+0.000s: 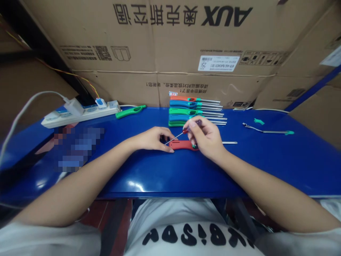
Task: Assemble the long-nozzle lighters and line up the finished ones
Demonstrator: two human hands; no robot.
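Observation:
A red long-nosed lighter lies flat on the blue table, its metal tube pointing right. My left hand has its thumb and fingers closed around the lighter's handle end. In my right hand is a small screwdriver with a red and clear handle, held between thumb and fingers. Its thin shaft slants down to the left, and the tip reaches the handle end beside my left fingers. Part of the lighter's trigger area is hidden under my right hand.
Behind my hands several coloured lighters lie stacked in a row. A green lighter shell rests beside a white power strip. At right are a loose metal tube with wire and a small green piece. Cardboard stands behind.

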